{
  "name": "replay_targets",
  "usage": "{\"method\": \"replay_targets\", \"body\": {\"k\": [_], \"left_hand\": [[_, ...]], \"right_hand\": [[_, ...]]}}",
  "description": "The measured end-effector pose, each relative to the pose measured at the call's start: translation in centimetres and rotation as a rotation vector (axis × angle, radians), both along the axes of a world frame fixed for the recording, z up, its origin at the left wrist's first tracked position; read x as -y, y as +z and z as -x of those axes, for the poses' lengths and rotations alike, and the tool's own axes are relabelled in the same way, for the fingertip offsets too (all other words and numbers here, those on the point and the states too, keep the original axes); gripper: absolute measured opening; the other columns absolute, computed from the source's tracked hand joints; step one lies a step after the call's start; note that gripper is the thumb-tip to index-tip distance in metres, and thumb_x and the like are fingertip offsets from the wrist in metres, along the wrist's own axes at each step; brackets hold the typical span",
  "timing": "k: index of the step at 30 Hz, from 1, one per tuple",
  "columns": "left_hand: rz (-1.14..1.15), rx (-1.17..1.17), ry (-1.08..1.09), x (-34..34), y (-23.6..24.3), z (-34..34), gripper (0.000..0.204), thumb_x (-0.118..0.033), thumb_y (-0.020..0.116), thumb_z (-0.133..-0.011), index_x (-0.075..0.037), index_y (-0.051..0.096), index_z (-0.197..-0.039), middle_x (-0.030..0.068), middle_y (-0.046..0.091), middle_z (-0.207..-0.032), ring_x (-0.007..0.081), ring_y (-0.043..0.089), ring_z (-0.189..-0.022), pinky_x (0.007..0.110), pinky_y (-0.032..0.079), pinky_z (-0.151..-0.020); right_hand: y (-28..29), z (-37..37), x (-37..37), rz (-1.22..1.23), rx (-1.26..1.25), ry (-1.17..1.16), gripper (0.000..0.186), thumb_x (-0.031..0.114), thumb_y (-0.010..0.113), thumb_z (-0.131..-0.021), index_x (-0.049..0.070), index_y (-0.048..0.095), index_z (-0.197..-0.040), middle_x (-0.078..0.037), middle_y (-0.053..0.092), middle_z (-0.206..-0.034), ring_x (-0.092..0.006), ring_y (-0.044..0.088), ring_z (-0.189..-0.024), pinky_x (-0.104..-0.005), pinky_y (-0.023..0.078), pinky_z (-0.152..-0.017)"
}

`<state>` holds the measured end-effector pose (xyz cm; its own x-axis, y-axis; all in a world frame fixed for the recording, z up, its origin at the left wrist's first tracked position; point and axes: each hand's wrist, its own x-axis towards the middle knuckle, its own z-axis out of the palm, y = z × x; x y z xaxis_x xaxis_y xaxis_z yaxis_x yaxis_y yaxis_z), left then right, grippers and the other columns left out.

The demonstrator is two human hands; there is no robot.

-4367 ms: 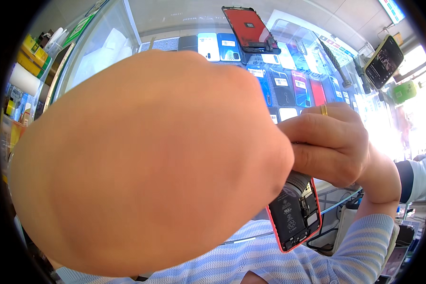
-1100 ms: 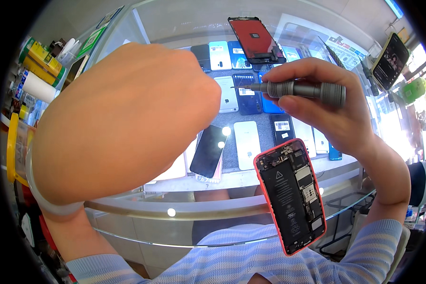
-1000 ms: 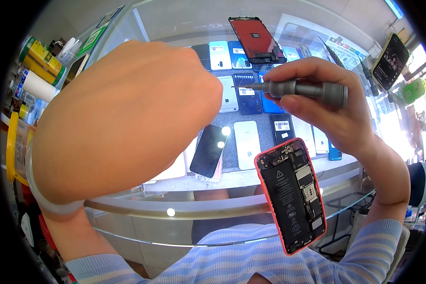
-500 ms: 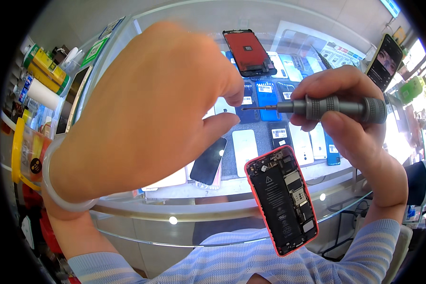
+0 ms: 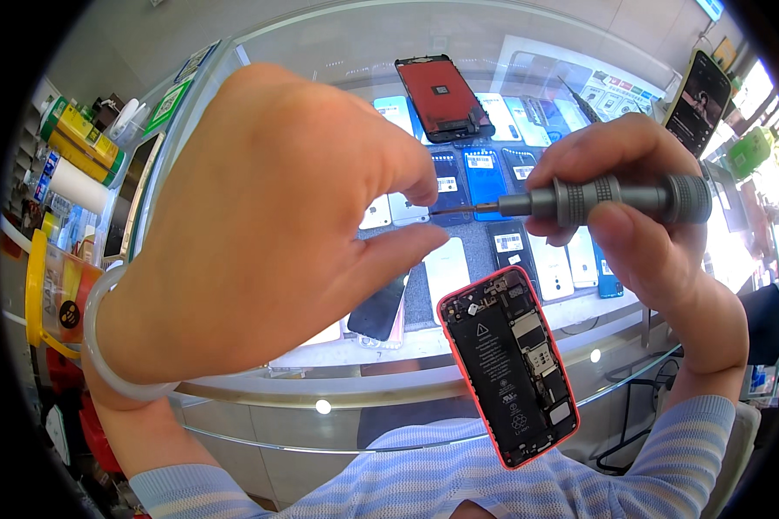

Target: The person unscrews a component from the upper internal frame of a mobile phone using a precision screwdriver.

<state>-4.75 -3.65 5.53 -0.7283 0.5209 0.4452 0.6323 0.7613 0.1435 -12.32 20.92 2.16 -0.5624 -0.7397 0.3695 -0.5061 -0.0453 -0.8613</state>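
Observation:
My right hand point(image 5: 619, 186) grips a grey precision screwdriver point(image 5: 610, 199), held level with its thin bit pointing left. My left hand point(image 5: 286, 216), a pale bangle point(image 5: 104, 342) on its wrist, is raised with thumb and index finger apart. The bit's tip lies between those two fingertips as seen here; whether they touch it I cannot tell. Nothing else shows in the left hand, though its other fingers are hidden. Below the hands, an opened phone point(image 5: 509, 368) with a pinkish-red frame lies at the counter's near edge, its black battery and boards exposed.
A detached screen assembly point(image 5: 441, 99) with a red back lies on the glass counter point(image 5: 320, 43). Several phones, including a blue one point(image 5: 487, 182), show beneath the glass. Tweezers point(image 5: 582, 102) and a propped phone point(image 5: 699, 104) are at right. A yellow-rimmed tub point(image 5: 39, 285) stands left.
My left hand has shifted slightly down and left, and its thumb and index finger are a little wider apart. The screwdriver's bit has moved slightly left and down. The view has shifted a little.

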Motion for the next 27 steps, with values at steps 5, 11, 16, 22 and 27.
{"method": "replay_targets", "body": {"k": [5, 11, 16, 22, 27], "left_hand": [[-0.008, 0.010, -0.011, 0.36, -0.24, -0.15, 0.016, -0.003, 0.083, -0.066, -0.002, 0.070, -0.075, 0.0032, 0.041, -0.052, 0.0126, 0.035, -0.044, 0.030, 0.022, -0.046], [-0.020, 0.006, -0.016, 0.16, -0.14, 0.01, 0.014, -0.001, 0.082, -0.066, -0.002, 0.070, -0.074, 0.0032, 0.041, -0.051, 0.0126, 0.037, -0.043, 0.031, 0.023, -0.046], [-0.018, 0.008, -0.029, 0.20, -0.19, 0.00, 0.013, -0.001, 0.082, -0.067, -0.002, 0.071, -0.074, 0.0033, 0.044, -0.051, 0.0118, 0.038, -0.043, 0.030, 0.023, -0.045], [-0.030, 0.040, -0.047, 0.17, -0.15, 0.06, 0.013, -0.001, 0.083, -0.068, -0.002, 0.071, -0.074, 0.0030, 0.046, -0.052, 0.0111, 0.038, -0.044, 0.029, 0.023, -0.045], [-0.030, 0.083, 0.007, 0.42, -0.14, -0.18, 0.017, -0.005, 0.085, -0.066, -0.001, 0.071, -0.077, 0.0041, 0.048, -0.055, 0.0115, 0.037, -0.044, 0.029, 0.024, -0.046]], "right_hand": [[0.05, -0.10, -0.07, 0.003, 0.006, 0.005, 0.038, 0.033, 0.069, -0.091, 0.001, 0.056, -0.108, -0.017, 0.065, -0.100, -0.0191, 0.070, -0.079, -0.0272, 0.058, -0.067], [0.25, -0.24, -0.06, -0.005, 0.017, 0.006, 0.039, 0.034, 0.070, -0.091, 0.002, 0.056, -0.107, -0.017, 0.065, -0.101, -0.0191, 0.070, -0.081, -0.0273, 0.058, -0.067], [0.26, -0.51, 0.06, 0.003, 0.059, -0.009, 0.039, 0.034, 0.071, -0.090, 0.002, 0.056, -0.107, -0.017, 0.065, -0.102, -0.0202, 0.070, -0.082, -0.0278, 0.058, -0.067], [0.33, -0.41, -0.02, -0.020, 0.054, 0.002, 0.039, 0.034, 0.071, -0.090, 0.002, 0.056, -0.107, -0.017, 0.065, -0.101, -0.0207, 0.071, -0.081, -0.0284, 0.059, -0.067], [0.31, -0.54, -0.06, 0.016, 0.022, 0.000, 0.038, 0.033, 0.070, -0.090, 0.001, 0.057, -0.108, -0.017, 0.065, -0.099, -0.0194, 0.070, -0.079, -0.0280, 0.059, -0.065]]}}
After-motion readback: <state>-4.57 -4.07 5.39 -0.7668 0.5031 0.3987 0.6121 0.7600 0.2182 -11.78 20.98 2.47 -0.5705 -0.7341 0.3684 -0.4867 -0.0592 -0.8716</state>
